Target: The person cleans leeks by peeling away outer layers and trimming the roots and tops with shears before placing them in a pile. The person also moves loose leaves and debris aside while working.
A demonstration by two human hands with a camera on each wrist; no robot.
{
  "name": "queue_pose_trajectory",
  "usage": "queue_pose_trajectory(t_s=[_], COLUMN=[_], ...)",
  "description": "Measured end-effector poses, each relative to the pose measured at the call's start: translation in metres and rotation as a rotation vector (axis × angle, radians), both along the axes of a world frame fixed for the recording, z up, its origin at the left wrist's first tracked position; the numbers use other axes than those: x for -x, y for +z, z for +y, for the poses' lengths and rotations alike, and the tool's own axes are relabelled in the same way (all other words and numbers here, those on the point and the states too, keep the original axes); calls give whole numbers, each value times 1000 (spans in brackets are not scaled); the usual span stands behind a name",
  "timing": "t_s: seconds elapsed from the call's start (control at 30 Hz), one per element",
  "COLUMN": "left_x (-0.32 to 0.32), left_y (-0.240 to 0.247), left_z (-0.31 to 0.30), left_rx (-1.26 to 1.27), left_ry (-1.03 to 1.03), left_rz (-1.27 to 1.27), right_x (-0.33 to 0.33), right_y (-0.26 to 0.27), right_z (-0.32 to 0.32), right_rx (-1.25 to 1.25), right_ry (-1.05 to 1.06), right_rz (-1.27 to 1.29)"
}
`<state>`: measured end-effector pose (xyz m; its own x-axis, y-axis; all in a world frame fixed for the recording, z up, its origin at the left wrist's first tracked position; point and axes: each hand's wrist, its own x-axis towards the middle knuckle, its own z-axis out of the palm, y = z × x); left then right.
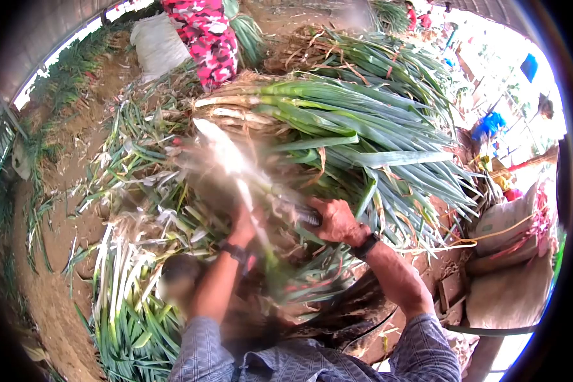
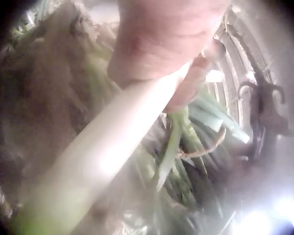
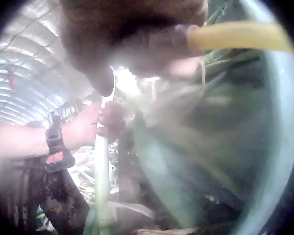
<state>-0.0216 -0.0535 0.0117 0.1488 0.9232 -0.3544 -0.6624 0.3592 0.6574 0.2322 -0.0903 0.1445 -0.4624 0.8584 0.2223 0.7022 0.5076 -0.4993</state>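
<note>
My left hand grips a white leek-like stalk, which is blurred in the head view. Close up in the left wrist view, thumb and fingers wrap the thick stalk. The right hand, to the right of the left, is curled round a dark ridged thing, its far part blurred. From the right wrist, the left hand shows round the upright stalk, just below the right hand. A yellow strip sticks out beside the right hand.
A big pile of green-leaved stalks lies beyond the hands. Peeled white stalks are heaped at lower left, with loose trimmings above them. A white sack and camouflage-patterned cloth are at the top; a brown sack stands right.
</note>
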Motion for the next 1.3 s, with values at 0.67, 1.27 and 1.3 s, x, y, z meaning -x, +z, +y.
queue_pose_trajectory(t_s=[0.67, 1.27, 1.3], left_x=[17, 205, 227], left_y=[-45, 343, 362], left_z=[27, -35, -42], left_rx=[68, -449, -439], left_ry=[435, 941, 924], left_rz=[282, 1159, 1225], right_x=[-7, -35, -39], right_y=[-14, -18, -23], right_z=[-3, -17, -18], right_rx=[118, 515, 519], right_ry=[1, 33, 75], right_rz=[-282, -457, -475])
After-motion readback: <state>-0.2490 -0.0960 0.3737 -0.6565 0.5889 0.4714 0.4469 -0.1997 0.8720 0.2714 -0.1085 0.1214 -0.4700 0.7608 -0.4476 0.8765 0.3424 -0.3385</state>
